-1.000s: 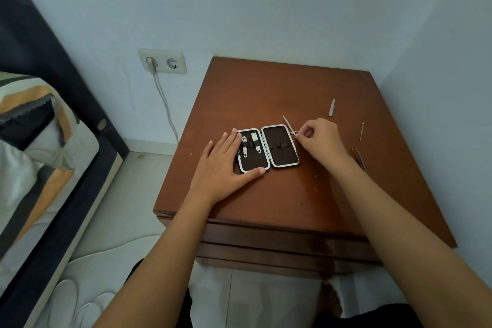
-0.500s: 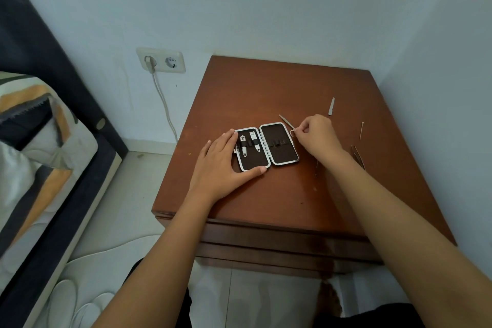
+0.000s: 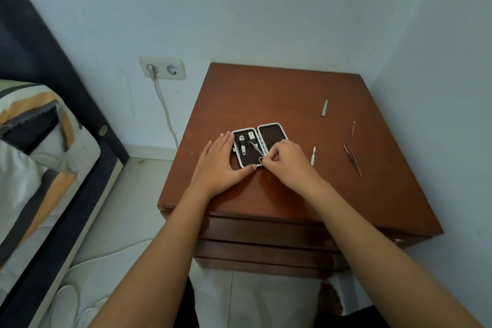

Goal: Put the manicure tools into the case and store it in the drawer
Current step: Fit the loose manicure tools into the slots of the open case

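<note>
A small dark case [image 3: 271, 132] with a white rim lies open on the brown nightstand [image 3: 266, 93]. Two tools sit in its left half. My left hand [image 3: 218, 162] lies flat on the wood against the case's left edge, thumb at its front corner. My right hand [image 3: 286, 161] pinches small scissors [image 3: 257, 152] by a ring handle, their blades slanting over the case's left half. Loose on the wood are a metal tool [image 3: 313, 155] just right of my right hand, a file [image 3: 324, 107], a thin stick [image 3: 353, 129] and tweezers [image 3: 352, 158].
The nightstand stands in a corner, walls behind and to the right. Its drawer fronts [image 3: 266, 231] are shut below the top's front edge. A bed [image 3: 40, 168] with a patterned cover stands at the left, a wall socket [image 3: 162, 68] with a cable beside it.
My right hand has carried the scissors from beside the case's right edge leftwards over the case. A metal tool that the hand hid now shows on the wood. My left hand has stayed put.
</note>
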A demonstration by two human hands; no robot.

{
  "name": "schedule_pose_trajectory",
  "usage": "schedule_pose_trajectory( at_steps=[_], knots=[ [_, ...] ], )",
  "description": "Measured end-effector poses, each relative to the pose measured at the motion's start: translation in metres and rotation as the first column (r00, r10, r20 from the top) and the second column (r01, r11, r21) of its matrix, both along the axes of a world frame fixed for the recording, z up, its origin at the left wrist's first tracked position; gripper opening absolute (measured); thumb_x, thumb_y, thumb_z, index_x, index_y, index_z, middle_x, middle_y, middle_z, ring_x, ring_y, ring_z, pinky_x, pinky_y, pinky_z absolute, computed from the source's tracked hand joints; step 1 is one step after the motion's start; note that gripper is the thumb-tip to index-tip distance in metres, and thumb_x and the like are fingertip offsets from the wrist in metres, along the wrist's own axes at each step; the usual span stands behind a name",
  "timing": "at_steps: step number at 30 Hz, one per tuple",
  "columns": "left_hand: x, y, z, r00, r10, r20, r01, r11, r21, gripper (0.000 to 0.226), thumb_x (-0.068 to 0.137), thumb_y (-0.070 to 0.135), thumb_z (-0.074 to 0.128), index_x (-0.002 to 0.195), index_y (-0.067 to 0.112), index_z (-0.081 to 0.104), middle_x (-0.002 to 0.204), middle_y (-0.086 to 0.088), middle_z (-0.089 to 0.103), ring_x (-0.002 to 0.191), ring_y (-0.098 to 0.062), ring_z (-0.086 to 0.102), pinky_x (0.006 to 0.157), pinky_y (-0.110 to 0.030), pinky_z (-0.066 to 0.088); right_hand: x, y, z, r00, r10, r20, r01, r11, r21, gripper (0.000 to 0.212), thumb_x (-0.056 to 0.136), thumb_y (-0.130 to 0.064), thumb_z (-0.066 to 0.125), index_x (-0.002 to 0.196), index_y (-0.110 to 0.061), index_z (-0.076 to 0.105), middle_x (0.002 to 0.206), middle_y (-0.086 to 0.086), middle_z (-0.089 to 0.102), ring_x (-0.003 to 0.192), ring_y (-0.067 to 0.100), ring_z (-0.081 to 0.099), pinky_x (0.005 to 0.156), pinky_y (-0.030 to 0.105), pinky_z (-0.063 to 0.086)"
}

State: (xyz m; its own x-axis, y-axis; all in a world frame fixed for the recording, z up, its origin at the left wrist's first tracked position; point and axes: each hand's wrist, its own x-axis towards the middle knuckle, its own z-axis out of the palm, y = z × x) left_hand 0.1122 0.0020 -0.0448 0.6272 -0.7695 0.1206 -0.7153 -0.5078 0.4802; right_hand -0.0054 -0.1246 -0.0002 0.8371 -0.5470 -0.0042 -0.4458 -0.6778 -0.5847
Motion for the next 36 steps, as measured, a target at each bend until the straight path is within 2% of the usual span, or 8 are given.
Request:
schedule_pose_trajectory(
  at_steps=[7, 11, 13, 15, 19, 23, 28, 36],
  knots=[
    [0.001, 0.002, 0.000, 0.999, -0.041, 0.021, 0.040, 0.997, 0.061, 0.100, 0.072, 0.071, 0.037, 0.150, 0.014, 0.011, 0.159, 0.000, 0.010, 0.146, -0.010, 0.004, 0.118, -0.032, 0.000, -0.001, 0.013, -0.002, 0.996, -0.028, -0.086, 0.022, 0.997, -0.068, 0.026, 0.081, -0.023, 0.057, 0.065, -0.003, 0.061, 0.091, 0.014, 0.056, 0.094, 0.028, 0.052, 0.075, 0.039, 0.046],
    [0.001, 0.003, 0.002, 0.998, -0.053, 0.022, 0.051, 0.997, 0.054, 0.097, 0.073, 0.067, 0.037, 0.150, 0.013, 0.012, 0.159, -0.001, 0.010, 0.146, -0.011, 0.004, 0.117, -0.031, -0.001, 0.007, 0.015, -0.004, 0.991, -0.058, -0.125, 0.045, 0.994, -0.102, 0.039, 0.080, -0.022, 0.055, 0.046, -0.017, 0.038, 0.070, 0.005, 0.043, 0.088, 0.030, 0.050, 0.063, 0.033, 0.033],
    [0.001, 0.003, 0.002, 0.998, -0.059, 0.017, 0.058, 0.997, 0.057, 0.094, 0.076, 0.065, 0.040, 0.150, 0.013, 0.012, 0.159, -0.001, 0.010, 0.146, -0.011, 0.004, 0.117, -0.031, -0.002, 0.010, 0.015, -0.005, 0.989, -0.069, -0.128, 0.055, 0.993, -0.106, 0.041, 0.079, -0.021, 0.054, 0.043, -0.016, 0.034, 0.060, 0.002, 0.034, 0.082, 0.031, 0.048, 0.061, 0.033, 0.030],
    [0.002, 0.003, 0.003, 0.998, -0.064, 0.014, 0.063, 0.996, 0.059, 0.088, 0.084, 0.060, 0.046, 0.150, 0.013, 0.012, 0.159, -0.001, 0.009, 0.146, -0.011, 0.003, 0.117, -0.031, -0.002, 0.012, 0.015, -0.006, 0.988, -0.087, -0.124, 0.074, 0.991, -0.107, 0.041, 0.079, -0.021, 0.054, 0.044, -0.015, 0.034, 0.063, 0.003, 0.036, 0.086, 0.031, 0.050, 0.062, 0.033, 0.030],
    [0.002, 0.004, 0.004, 0.997, -0.072, 0.009, 0.071, 0.995, 0.067, 0.083, 0.088, 0.053, 0.048, 0.150, 0.013, 0.010, 0.159, -0.002, 0.007, 0.146, -0.011, 0.002, 0.117, -0.031, -0.003, 0.015, 0.016, -0.011, 0.995, -0.091, -0.051, 0.084, 0.989, -0.121, 0.021, 0.085, -0.018, 0.052, 0.070, -0.006, 0.058, 0.088, 0.013, 0.053, 0.097, 0.029, 0.051, 0.073, 0.036, 0.041],
    [0.003, 0.004, 0.004, 0.997, -0.076, 0.009, 0.075, 0.994, 0.078, 0.083, 0.088, 0.053, 0.047, 0.150, 0.013, 0.009, 0.159, -0.002, 0.006, 0.146, -0.012, 0.001, 0.117, -0.032, -0.002, 0.009, 0.016, -0.019, 0.990, 0.018, 0.137, 0.007, 0.984, -0.180, 0.011, 0.086, -0.012, 0.055, 0.088, -0.005, 0.063, 0.095, 0.009, 0.057, 0.096, 0.024, 0.050, 0.079, 0.025, 0.035],
    [0.002, 0.004, 0.006, 0.997, -0.083, 0.005, 0.083, 0.993, 0.083, 0.082, 0.088, 0.051, 0.048, 0.150, 0.013, 0.009, 0.159, -0.002, 0.006, 0.146, -0.011, 0.001, 0.117, -0.031, -0.004, -0.010, 0.016, -0.028, 0.961, 0.213, 0.175, -0.148, 0.934, -0.327, 0.020, 0.086, -0.009, 0.054, 0.102, -0.005, 0.066, 0.104, 0.008, 0.066, 0.103, 0.025, 0.056, 0.091, 0.032, 0.044],
    [0.002, 0.004, 0.005, 0.996, -0.083, 0.015, 0.081, 0.991, 0.109, 0.082, 0.089, 0.053, 0.046, 0.150, 0.013, 0.008, 0.159, -0.002, 0.004, 0.146, -0.011, 0.000, 0.117, -0.031, -0.003, -0.001, 0.017, -0.030, 0.966, 0.217, 0.144, -0.164, 0.936, -0.311, 0.030, 0.088, -0.014, 0.052, 0.115, -0.007, 0.063, 0.118, 0.008, 0.064, 0.115, 0.024, 0.053, 0.099, 0.037, 0.044]
  ],
)
